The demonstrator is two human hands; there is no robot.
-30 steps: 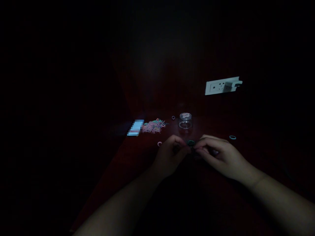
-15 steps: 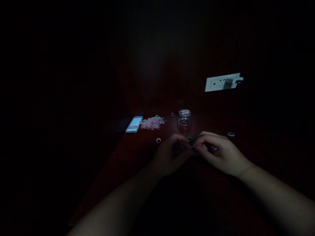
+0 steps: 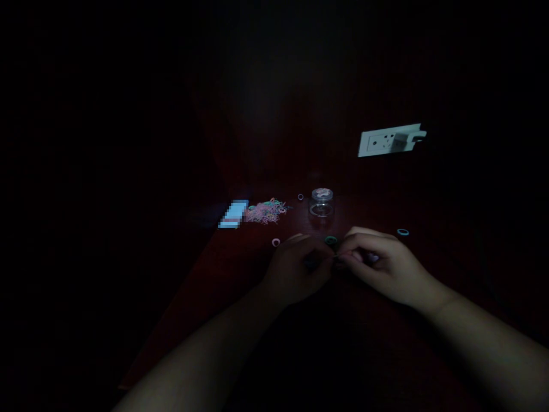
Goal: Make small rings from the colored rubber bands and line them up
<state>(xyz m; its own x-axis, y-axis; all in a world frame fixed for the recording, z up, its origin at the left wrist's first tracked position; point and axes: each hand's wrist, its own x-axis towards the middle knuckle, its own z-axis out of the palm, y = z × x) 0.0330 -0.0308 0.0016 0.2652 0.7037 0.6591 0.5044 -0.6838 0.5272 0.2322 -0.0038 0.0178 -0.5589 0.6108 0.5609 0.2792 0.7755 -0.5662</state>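
Note:
Over the dark red table, my left hand [image 3: 295,269] and my right hand [image 3: 381,263] meet with their fingertips nearly touching. Each one is closed in a pinch. Between the fingertips runs a thin pale band [image 3: 336,256], like a small elastic; most of it is hidden and the light is dim. Just beyond the fingers lies a green hair tie [image 3: 330,240]. A pink hair tie [image 3: 275,242] rests to the left, by my left knuckles. Something pale shows behind my right thumb, too covered to name.
A heap of colourful small elastic bands [image 3: 268,212] lies beside a glowing phone [image 3: 234,214]. Right of it stands a clear lidded jar [image 3: 321,203], with a small purple ring [image 3: 301,197] near it. A blue hair tie [image 3: 402,232] is far right. A wall socket [image 3: 390,140] holds a plug.
My fingertips have drawn slightly closer, and less of the thin band shows between them. More of the green hair tie is visible. The whole view has shifted a little.

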